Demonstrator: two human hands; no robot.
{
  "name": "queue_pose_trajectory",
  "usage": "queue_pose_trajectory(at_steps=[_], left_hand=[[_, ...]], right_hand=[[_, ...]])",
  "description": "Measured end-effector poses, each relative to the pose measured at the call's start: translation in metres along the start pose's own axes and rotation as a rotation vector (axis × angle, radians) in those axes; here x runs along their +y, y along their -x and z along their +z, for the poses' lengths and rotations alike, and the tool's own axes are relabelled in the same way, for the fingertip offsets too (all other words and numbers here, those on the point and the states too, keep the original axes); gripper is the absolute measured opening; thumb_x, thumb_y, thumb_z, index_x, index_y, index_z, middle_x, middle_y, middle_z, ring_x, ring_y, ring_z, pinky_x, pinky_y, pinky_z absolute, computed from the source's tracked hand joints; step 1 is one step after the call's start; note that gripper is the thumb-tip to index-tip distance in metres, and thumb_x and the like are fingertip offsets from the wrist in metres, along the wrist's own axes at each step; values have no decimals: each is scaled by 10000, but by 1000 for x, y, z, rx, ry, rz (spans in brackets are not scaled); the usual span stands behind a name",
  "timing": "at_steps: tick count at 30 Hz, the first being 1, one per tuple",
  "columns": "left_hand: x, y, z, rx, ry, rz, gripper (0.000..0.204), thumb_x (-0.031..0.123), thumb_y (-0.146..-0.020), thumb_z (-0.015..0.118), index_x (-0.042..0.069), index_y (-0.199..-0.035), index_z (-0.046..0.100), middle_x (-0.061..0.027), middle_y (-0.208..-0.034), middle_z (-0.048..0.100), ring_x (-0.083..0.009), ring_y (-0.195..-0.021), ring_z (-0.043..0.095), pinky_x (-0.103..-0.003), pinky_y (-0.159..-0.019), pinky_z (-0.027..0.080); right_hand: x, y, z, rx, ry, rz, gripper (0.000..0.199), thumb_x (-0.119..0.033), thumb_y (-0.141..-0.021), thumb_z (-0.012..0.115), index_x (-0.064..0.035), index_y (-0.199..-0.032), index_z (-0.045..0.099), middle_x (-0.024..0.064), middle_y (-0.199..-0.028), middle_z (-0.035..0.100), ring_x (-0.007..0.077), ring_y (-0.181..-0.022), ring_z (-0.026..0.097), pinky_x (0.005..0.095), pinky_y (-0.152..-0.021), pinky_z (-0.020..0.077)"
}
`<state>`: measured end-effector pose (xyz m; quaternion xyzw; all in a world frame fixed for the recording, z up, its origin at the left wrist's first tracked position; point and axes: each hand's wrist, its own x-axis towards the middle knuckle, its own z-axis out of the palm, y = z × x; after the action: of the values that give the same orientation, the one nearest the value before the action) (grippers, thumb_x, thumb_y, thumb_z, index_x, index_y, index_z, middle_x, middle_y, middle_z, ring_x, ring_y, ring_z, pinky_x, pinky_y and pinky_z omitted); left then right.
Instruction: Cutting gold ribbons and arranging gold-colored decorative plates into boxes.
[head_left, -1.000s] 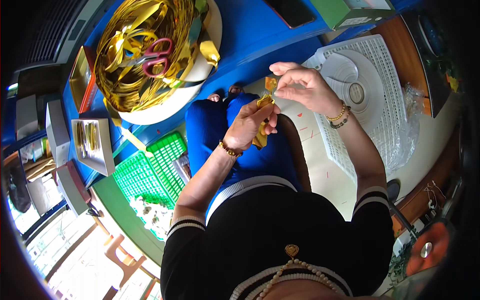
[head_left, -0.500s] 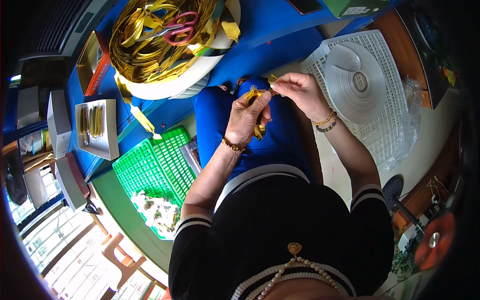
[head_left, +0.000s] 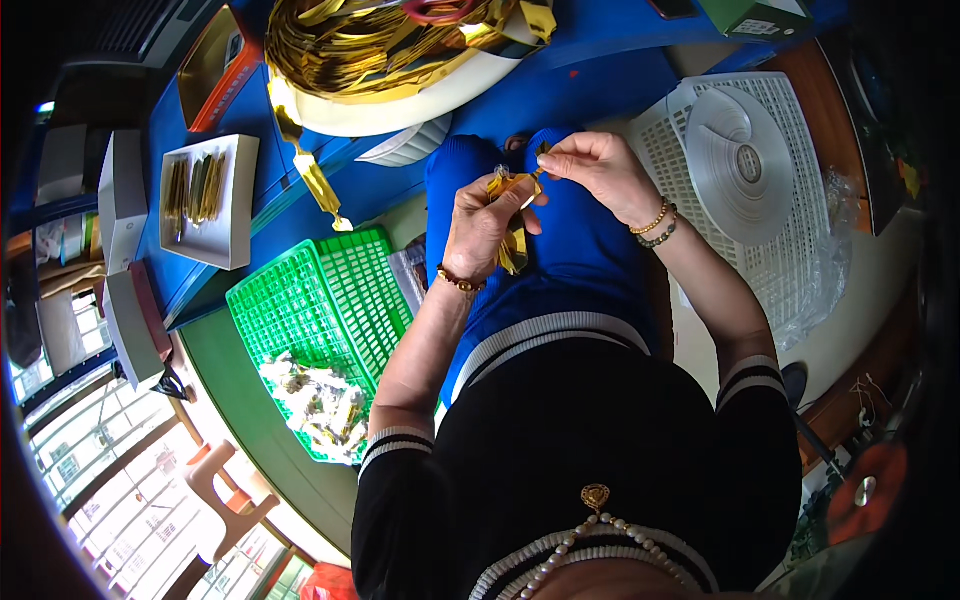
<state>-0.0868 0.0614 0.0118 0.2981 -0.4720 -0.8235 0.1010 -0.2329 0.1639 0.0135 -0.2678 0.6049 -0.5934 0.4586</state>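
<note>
Above my blue-trousered lap, my left hand (head_left: pixel 483 226) is closed around a bunched gold foil strip (head_left: pixel 514 252). Part of the strip hangs below its fingers, and a crumpled part shows above the thumb. Close by on the right, my right hand (head_left: pixel 598 172) pinches a narrow gold end just above the left fingertips. Whether that end is joined to the bunched strip I cannot tell, as the fingers hide it.
A white tub (head_left: pixel 430 116) heaped with gold strips stands ahead on the blue table, scissors (head_left: pixel 437 10) on top. One strip (head_left: pixel 316 186) hangs over the edge. At left are a white box (head_left: pixel 245 200) and a green basket (head_left: pixel 345 290); at right, a white roll (head_left: pixel 735 185) lies on a white crate.
The whole view has shifted, leaving the scissors mostly cut off at the top. Both hands keep their hold, and the narrow gold end sits slightly differently at the right fingertips.
</note>
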Motion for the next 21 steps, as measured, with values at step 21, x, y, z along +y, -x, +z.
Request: queue_pose_trajectory(at_steps=[21], left_hand=[[-13,8,5,102,238,2,98,70,-814,634,-16,-800,590,-58,-651,583,-125,-509,538,-247,-488,461]], right_hand=[[45,8,17,-253,-688,252,157,-271,-863,588,-122,-835,625,2,-800,601,109,-790,549,269,-718,389]])
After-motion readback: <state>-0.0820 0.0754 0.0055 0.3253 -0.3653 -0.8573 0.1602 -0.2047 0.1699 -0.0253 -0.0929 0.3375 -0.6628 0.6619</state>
